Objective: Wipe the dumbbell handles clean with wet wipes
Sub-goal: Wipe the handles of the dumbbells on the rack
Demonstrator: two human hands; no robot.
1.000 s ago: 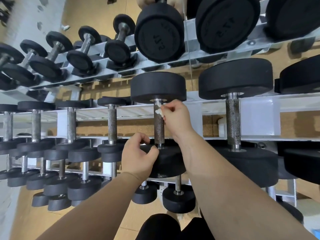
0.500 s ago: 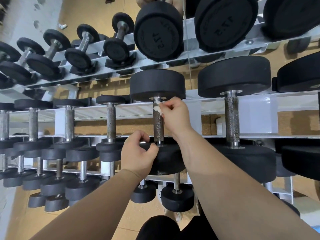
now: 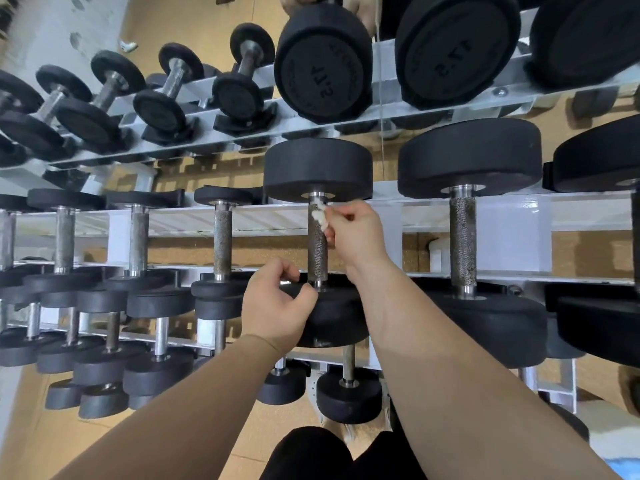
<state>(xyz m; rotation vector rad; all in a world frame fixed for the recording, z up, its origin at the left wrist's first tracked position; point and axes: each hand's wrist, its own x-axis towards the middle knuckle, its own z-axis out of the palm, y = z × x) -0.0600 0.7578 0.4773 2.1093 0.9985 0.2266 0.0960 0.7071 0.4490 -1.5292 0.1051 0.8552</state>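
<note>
Right hand (image 3: 356, 233) pinches a wipe (image 3: 319, 216) on the handle (image 3: 317, 252) — left hand (image 3: 277, 303) grips the near weight (image 3: 337, 320); other dumbbells (image 3: 462, 237) crowd both sides.

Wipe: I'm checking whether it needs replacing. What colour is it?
The wipe is white, pinched by the right hand against the handle; head view.

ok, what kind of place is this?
Most likely a gym's free-weight area: a white tiered rack holds rows of black dumbbells, and the right hand presses a wet wipe to one knurled handle.
</note>
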